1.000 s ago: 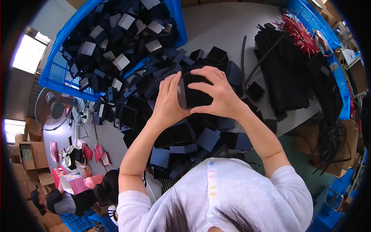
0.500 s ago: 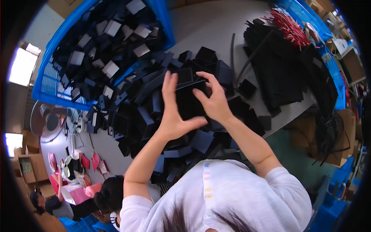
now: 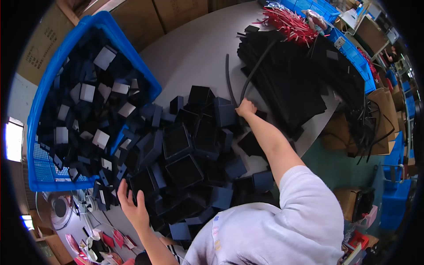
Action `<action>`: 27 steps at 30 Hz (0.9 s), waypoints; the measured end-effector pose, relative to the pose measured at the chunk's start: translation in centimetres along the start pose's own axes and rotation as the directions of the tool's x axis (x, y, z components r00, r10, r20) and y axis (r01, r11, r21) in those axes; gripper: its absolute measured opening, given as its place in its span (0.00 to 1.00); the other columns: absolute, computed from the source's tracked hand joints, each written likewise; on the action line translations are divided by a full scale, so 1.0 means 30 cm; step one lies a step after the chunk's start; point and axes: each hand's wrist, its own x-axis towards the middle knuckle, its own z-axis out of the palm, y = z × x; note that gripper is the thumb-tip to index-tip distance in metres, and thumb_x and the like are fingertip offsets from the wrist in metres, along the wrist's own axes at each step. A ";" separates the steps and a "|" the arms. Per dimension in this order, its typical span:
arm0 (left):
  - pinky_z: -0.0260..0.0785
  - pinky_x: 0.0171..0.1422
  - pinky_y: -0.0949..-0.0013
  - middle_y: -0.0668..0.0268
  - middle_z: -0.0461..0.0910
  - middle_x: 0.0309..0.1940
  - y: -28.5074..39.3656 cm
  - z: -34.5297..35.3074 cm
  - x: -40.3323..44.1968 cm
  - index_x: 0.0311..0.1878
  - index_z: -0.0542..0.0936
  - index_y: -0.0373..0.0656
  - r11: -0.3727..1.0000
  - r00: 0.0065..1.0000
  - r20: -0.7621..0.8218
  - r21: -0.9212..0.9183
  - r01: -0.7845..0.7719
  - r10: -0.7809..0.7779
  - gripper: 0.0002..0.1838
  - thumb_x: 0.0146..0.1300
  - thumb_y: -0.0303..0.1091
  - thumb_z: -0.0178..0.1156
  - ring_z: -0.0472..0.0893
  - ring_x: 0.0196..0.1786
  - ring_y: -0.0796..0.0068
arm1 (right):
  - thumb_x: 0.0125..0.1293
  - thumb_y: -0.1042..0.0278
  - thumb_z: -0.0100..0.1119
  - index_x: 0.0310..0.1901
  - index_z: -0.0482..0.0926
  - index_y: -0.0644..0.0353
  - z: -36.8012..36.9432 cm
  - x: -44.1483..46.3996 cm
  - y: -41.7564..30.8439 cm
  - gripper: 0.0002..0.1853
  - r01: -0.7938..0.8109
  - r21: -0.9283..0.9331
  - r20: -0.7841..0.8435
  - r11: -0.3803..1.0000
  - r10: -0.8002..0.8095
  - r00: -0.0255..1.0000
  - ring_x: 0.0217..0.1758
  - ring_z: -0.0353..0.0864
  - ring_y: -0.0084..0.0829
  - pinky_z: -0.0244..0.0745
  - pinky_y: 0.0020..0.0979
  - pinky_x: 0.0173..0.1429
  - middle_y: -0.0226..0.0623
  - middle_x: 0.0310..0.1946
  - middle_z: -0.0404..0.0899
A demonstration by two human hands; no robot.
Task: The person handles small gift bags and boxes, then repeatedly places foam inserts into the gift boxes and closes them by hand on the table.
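My right hand (image 3: 246,107) is closed on the lower end of a curved black strip (image 3: 256,66), right of the box pile. My left hand (image 3: 134,207) has its fingers apart and holds nothing, at the pile's lower left. Between the hands, dark blue and black open boxes (image 3: 184,171) lie heaped on the grey table (image 3: 190,48). A second black strip (image 3: 228,77) lies just left of the held one. Flat black material (image 3: 287,84) is stacked to the right.
At the left a blue basket (image 3: 132,57) holds many small dark boxes, some with pale faces. Red strips (image 3: 287,27) lie at the top right near blue crates (image 3: 353,55). A fan (image 3: 59,207) stands lower left. Cardboard boxes (image 3: 181,13) line the far edge.
Both hands have left the black box they were around. My right hand moved to the strip and closed on it; my left hand moved down and left. The view has turned.
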 end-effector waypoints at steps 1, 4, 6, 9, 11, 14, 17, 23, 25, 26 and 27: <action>0.56 0.74 0.55 0.58 0.67 0.65 -0.012 0.004 -0.006 0.65 0.68 0.38 1.000 1.000 0.001 -0.014 -0.007 0.007 0.29 0.60 0.27 0.61 0.66 0.69 0.61 | 0.59 0.61 0.61 0.56 0.75 0.54 0.026 0.027 -0.010 0.22 0.012 -0.056 -0.017 0.998 -0.013 1.000 0.62 0.76 0.40 0.65 0.43 0.65 0.41 0.56 0.79; 0.58 0.73 0.56 0.58 0.69 0.64 -0.031 -0.014 -0.014 0.62 0.70 0.36 1.000 1.000 0.000 0.006 -0.008 0.008 0.24 0.61 0.25 0.59 0.68 0.68 0.64 | 0.59 0.65 0.55 0.53 0.77 0.54 -0.003 0.034 -0.042 0.19 0.073 -0.124 0.050 0.990 -0.067 0.996 0.61 0.77 0.40 0.64 0.43 0.63 0.41 0.52 0.81; 0.61 0.71 0.59 0.58 0.70 0.63 -0.023 -0.026 -0.038 0.60 0.72 0.34 1.000 0.998 -0.058 -0.005 -0.016 0.016 0.21 0.62 0.22 0.56 0.70 0.65 0.66 | 0.59 0.66 0.54 0.50 0.78 0.54 -0.045 0.005 -0.051 0.16 0.174 -0.102 -0.250 0.979 -0.195 0.949 0.59 0.77 0.40 0.65 0.44 0.61 0.41 0.47 0.82; 0.63 0.69 0.61 0.58 0.71 0.62 0.022 -0.010 -0.071 0.58 0.73 0.34 0.997 0.997 -0.050 -0.044 -0.065 0.063 0.19 0.64 0.20 0.54 0.71 0.64 0.68 | 0.62 0.69 0.51 0.45 0.73 0.62 -0.192 -0.004 -0.059 0.11 0.525 0.166 -0.538 0.835 -0.370 0.758 0.40 0.80 0.58 0.74 0.54 0.45 0.55 0.33 0.81; 0.64 0.69 0.63 0.58 0.72 0.60 0.060 0.020 -0.093 0.57 0.73 0.33 0.990 0.994 -0.012 -0.096 -0.108 0.107 0.18 0.64 0.20 0.54 0.72 0.63 0.68 | 0.65 0.70 0.52 0.45 0.73 0.65 -0.370 -0.085 -0.052 0.11 0.753 0.212 -0.708 0.623 -0.433 0.558 0.37 0.79 0.60 0.74 0.51 0.40 0.58 0.30 0.79; 0.66 0.67 0.65 0.58 0.74 0.58 0.103 0.052 -0.146 0.55 0.75 0.33 0.970 0.979 0.078 -0.169 -0.173 0.188 0.15 0.64 0.20 0.54 0.74 0.61 0.68 | 0.70 0.68 0.53 0.45 0.74 0.68 -0.654 -0.268 0.035 0.10 0.900 0.241 -0.832 0.362 -0.401 0.384 0.38 0.81 0.54 0.74 0.38 0.35 0.56 0.32 0.80; 0.68 0.65 0.67 0.58 0.76 0.54 0.150 0.110 -0.194 0.52 0.77 0.33 0.940 0.944 0.172 -0.248 -0.234 0.280 0.13 0.65 0.20 0.54 0.77 0.58 0.68 | 0.72 0.66 0.52 0.46 0.75 0.66 -0.849 -0.404 0.240 0.11 0.947 -0.047 -0.964 0.319 -0.265 0.041 0.27 0.83 0.36 0.73 0.30 0.31 0.41 0.26 0.81; 0.71 0.60 0.70 0.59 0.79 0.50 0.221 0.333 -0.253 0.53 0.78 0.33 0.914 0.843 0.414 -0.353 -0.199 0.344 0.13 0.66 0.20 0.52 0.80 0.53 0.69 | 0.73 0.60 0.50 0.47 0.74 0.57 -1.003 -0.610 0.917 0.10 0.816 0.476 -0.875 0.329 0.269 0.403 0.18 0.66 0.15 0.60 0.21 0.19 0.23 0.21 0.65; 0.71 0.60 0.70 0.60 0.79 0.49 0.255 0.417 -0.301 0.52 0.78 0.33 0.907 0.811 0.466 -0.384 -0.175 0.354 0.13 0.66 0.19 0.52 0.80 0.52 0.69 | 0.72 0.57 0.50 0.42 0.77 0.58 -1.016 -0.654 1.188 0.13 0.761 0.562 -0.802 0.324 0.438 0.406 0.18 0.71 0.19 0.66 0.25 0.20 0.27 0.19 0.71; 0.71 0.60 0.70 0.60 0.80 0.49 0.275 0.458 -0.331 0.52 0.78 0.33 0.893 0.783 0.494 -0.419 -0.167 0.378 0.13 0.66 0.18 0.53 0.80 0.52 0.70 | 0.73 0.58 0.49 0.43 0.75 0.57 -1.026 -0.704 1.289 0.11 0.771 0.594 -0.753 0.231 0.497 0.431 0.16 0.68 0.18 0.63 0.24 0.17 0.24 0.18 0.67; 0.71 0.60 0.71 0.60 0.80 0.49 0.298 0.500 -0.360 0.52 0.78 0.33 0.880 0.753 0.520 -0.447 -0.161 0.403 0.13 0.65 0.18 0.53 0.80 0.52 0.70 | 0.73 0.59 0.47 0.43 0.72 0.56 -1.040 -0.711 1.405 0.10 0.772 0.597 -0.713 0.218 0.585 0.386 0.14 0.64 0.17 0.60 0.23 0.15 0.23 0.17 0.64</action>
